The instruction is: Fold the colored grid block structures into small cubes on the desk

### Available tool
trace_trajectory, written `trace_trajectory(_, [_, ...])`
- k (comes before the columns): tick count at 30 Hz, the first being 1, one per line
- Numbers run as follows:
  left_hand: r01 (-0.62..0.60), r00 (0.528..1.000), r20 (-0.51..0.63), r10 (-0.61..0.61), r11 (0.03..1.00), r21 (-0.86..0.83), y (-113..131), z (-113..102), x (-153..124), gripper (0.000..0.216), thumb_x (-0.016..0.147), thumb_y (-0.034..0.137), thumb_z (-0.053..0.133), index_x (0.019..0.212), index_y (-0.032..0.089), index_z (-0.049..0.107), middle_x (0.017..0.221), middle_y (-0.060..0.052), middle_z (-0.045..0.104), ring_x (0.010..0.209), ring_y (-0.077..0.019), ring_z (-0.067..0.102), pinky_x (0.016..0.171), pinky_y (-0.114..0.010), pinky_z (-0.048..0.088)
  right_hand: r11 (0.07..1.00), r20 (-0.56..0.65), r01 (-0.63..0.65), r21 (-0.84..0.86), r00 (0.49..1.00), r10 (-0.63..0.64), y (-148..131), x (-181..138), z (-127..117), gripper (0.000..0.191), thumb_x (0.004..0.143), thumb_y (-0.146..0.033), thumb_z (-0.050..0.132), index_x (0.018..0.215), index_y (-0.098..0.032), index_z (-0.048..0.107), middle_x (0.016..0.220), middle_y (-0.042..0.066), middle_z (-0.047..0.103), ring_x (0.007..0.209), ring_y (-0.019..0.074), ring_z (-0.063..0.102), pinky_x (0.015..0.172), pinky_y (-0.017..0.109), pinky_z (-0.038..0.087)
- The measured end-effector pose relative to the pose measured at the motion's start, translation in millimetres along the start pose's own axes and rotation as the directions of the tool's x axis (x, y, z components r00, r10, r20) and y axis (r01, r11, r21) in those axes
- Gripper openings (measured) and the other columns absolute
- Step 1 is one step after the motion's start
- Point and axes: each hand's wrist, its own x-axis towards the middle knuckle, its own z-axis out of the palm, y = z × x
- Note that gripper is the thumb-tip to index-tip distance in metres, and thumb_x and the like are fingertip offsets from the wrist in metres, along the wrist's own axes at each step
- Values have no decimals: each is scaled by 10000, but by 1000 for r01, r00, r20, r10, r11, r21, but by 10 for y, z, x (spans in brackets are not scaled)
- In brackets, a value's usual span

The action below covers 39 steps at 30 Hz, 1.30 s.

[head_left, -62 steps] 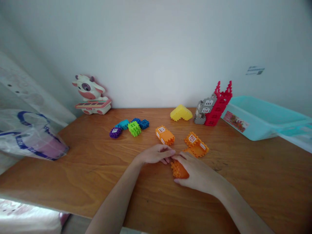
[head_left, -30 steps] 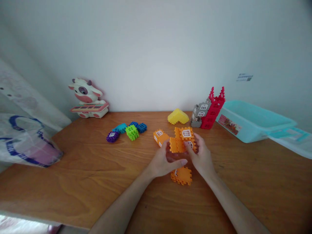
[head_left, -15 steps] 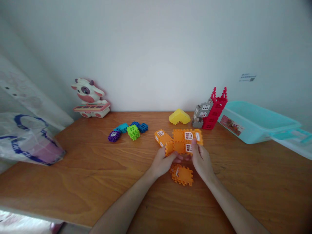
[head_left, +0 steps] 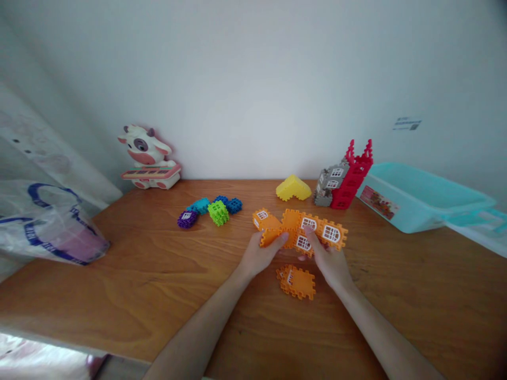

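Between my hands is a joined set of orange interlocking building panels (head_left: 292, 219), some with white window frames, raised over the table. My left hand (head_left: 259, 256) grips its left end, thumb on top. At the right side, my right hand (head_left: 328, 259) pinches it, thumb beside a window; the fingers underneath are mostly hidden. A small pile of loose orange panels (head_left: 301, 283) lies on the table just below the hands. Behind the left part of the held set rests another orange block with windows (head_left: 262, 217), partly covered.
On the wooden table (head_left: 138, 274) sit green (head_left: 218, 212), purple (head_left: 187, 218) and blue blocks, plus a yellow roof-shaped piece (head_left: 293, 188). A grey and red tower (head_left: 350, 179) stands beside a turquoise bin (head_left: 420, 200). Further left are a cow keyboard toy (head_left: 148, 158) and a clear bag (head_left: 59, 227).
The right-end panel has swung outward, so its window faces up and the set reaches further right. My left thumb has moved onto the panels. The view has shifted slightly.
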Motion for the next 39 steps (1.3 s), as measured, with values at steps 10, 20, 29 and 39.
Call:
trace_trajectory(10, [-26,989,-149,21,999,-28,-107,-9,49,418,716,541,755,767,127,733,712,-27,686,617,-139,556,578,-243,431,1000,-2,-31,-1,1000,31,-26,-5,-7,448,723,-552,752,995,-199,713,1025,86,762,800,295,738,409,321,610])
trace_trajectory(20, [50,990,-114,-79,969,-241,-42,25,-2,381,692,461,808,884,134,767,908,-80,751,777,-178,650,712,-273,507,991,-16,-50,122,998,53,-20,24,-11,490,645,-548,814,945,-176,702,923,85,764,699,257,731,345,270,559])
trace_trajectory(29, [41,986,-146,-85,959,-279,-37,105,-36,395,658,480,829,832,131,765,880,-80,748,764,-188,662,695,-281,514,996,-16,-15,86,1000,17,-28,22,-20,487,663,-573,792,928,-174,703,903,87,759,714,263,727,354,277,558])
trace_trajectory(39, [-122,917,-398,-17,939,-321,95,-268,161,436,592,455,865,881,156,734,972,-75,742,858,-197,690,661,-252,536,983,-136,171,64,977,-161,22,243,-280,427,700,-548,783,957,-211,724,962,67,771,835,292,746,566,347,613])
